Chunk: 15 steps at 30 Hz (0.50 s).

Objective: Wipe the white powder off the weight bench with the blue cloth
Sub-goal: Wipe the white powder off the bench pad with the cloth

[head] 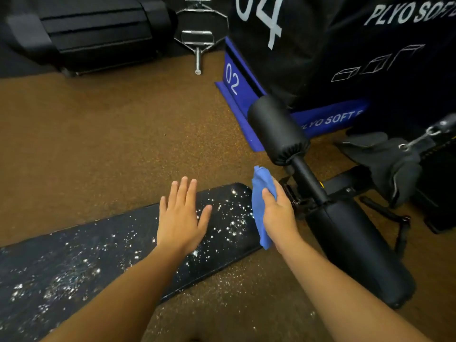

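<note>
Roller pads (278,129) beside cloth (262,206); plyo boxes (320,45) behind.

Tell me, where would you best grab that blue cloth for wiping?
Grip the blue cloth around its bunched middle, coming from the right, as the right hand does. It hangs upright at the bench pad end, leaving a loose lower tail toward the powder.

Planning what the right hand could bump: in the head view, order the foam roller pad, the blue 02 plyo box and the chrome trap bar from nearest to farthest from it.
From the right hand:
1. Foam roller pad, just ahead.
2. Blue 02 plyo box, farther ahead on the floor.
3. Chrome trap bar, farthest, top centre.
</note>
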Available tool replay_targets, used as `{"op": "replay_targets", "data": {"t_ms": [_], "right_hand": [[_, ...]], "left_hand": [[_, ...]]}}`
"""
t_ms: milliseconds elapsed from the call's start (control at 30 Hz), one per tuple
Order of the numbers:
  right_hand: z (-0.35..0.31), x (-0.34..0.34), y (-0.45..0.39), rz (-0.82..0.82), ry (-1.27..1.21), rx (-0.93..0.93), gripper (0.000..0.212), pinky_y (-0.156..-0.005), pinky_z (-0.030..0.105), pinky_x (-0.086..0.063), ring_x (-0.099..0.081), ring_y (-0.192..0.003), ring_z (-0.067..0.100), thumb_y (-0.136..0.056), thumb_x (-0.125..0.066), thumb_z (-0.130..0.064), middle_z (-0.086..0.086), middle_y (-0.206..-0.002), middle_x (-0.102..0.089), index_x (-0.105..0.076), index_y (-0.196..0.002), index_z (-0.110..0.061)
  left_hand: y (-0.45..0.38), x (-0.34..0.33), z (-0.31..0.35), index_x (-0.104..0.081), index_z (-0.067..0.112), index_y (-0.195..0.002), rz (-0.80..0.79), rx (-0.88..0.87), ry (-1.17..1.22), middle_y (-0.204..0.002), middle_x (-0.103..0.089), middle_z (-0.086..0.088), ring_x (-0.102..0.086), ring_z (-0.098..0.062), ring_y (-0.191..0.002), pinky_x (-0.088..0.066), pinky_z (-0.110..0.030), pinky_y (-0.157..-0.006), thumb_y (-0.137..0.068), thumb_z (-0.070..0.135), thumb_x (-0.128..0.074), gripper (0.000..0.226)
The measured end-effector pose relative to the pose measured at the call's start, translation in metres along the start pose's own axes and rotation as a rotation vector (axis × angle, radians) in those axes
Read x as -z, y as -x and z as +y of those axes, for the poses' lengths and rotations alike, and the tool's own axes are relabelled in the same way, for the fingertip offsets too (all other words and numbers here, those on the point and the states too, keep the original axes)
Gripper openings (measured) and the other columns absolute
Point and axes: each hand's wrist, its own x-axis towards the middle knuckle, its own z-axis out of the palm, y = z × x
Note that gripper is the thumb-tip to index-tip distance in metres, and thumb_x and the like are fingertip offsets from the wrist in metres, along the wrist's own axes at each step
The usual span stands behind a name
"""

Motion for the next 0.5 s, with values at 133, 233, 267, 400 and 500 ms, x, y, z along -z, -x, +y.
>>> {"op": "replay_targets", "data": {"t_ms": [133,233,267,400,500], "right_hand": [[0.014,-0.003,-0.008,-0.009,0.005,-0.030,0.038,-0.098,0.025,-0.030,-0.043,-0.121,0.007,-0.101,-0.039,-0.018,-0.013,-0.127,-0.049,-0.045,-0.137,-0.029],[0.017,0.003,-0.011,-0.015,-0.022,-0.051,0.038,-0.095,0.025,-0.029,-0.043,-0.118,0.008,-0.101,-0.039,-0.018,-0.012,-0.123,-0.047,-0.045,-0.137,-0.030],[0.018,0.006,-0.013,-0.009,0.004,-0.046,0.039,-0.095,0.023,-0.028,-0.043,-0.119,0.010,-0.102,-0.039,-0.018,-0.010,-0.124,-0.047,-0.043,-0.139,-0.027],[0.024,0.011,-0.019,0.043,0.278,0.048,0.049,-0.099,0.021,-0.024,-0.036,-0.135,0.018,-0.102,-0.038,-0.023,-0.001,-0.150,-0.038,-0.028,-0.149,-0.022],[0.037,-0.005,-0.027,0.041,0.506,0.152,0.054,-0.112,0.035,-0.021,-0.023,-0.143,0.020,-0.101,-0.036,-0.027,0.002,-0.158,-0.022,-0.018,-0.152,-0.020]], "left_hand": [[0.016,-0.012,-0.007,-0.005,0.021,-0.152,0.028,0.075,0.021,-0.161,-0.001,0.000,0.008,-0.017,-0.147,-0.007,-0.046,-0.118,-0.095,0.058,-0.024,0.070],[0.026,-0.015,-0.012,-0.006,0.021,-0.152,0.056,0.136,0.023,-0.161,-0.002,0.000,0.006,-0.018,-0.147,-0.008,-0.048,-0.118,-0.095,0.058,-0.025,0.070],[0.029,-0.017,-0.014,-0.006,0.021,-0.152,0.063,0.156,0.017,-0.161,-0.002,0.000,0.006,-0.018,-0.147,-0.009,-0.048,-0.118,-0.095,0.058,-0.025,0.071],[0.036,-0.027,-0.020,-0.005,0.021,-0.152,0.079,0.224,-0.023,-0.161,-0.002,-0.001,0.007,-0.019,-0.147,-0.008,-0.052,-0.117,-0.094,0.059,-0.024,0.071],[0.036,-0.039,-0.024,-0.008,0.021,-0.152,0.094,0.252,-0.038,-0.161,-0.004,-0.003,0.006,-0.021,-0.147,-0.008,-0.054,-0.116,-0.094,0.059,-0.026,0.071]]}}
